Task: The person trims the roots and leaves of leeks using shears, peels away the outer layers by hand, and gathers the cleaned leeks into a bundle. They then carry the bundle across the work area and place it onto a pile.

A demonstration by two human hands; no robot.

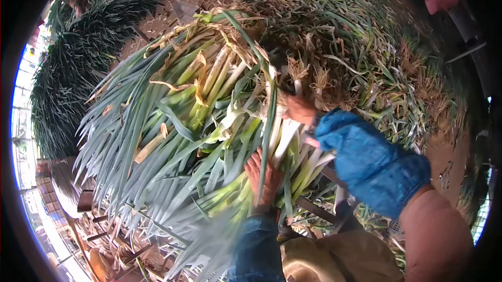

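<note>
Long green onions point(286, 136), thick white shanks, lie between the two hands, in front of the wearer's lap. Long axis slants: root ends away from the body and a little to the right, leaves back toward the body and left. Right hand point(299, 108) nearer the roots; left hand point(264, 178) lower on the stalks, toward the leaves. From the left hand, the white shanks run up and right.

Left hand closed over the stalks, fingers bent across them, back of hand up. Right hand against the upper shanks; fingertips hidden and hand blurred, so cannot tell if it is gripping. Root tufts point(297, 68) just beyond it, pointing away from the wearer. Leaf ends point(212, 237) below the left hand smeared by motion.

One long green leaf point(270, 125) drapes over the pile and passes between the hands. Main onion heap point(157, 104) to the left, leaves fanned leftward, some outer ones dry and yellow-brown. Metal bar point(316, 211) under the near side, beside brown cloth point(334, 258) over the lap. Beyond and right: loose trimmings point(376, 47) across bare soil. Far left: darker green bundles point(68, 83).
</note>
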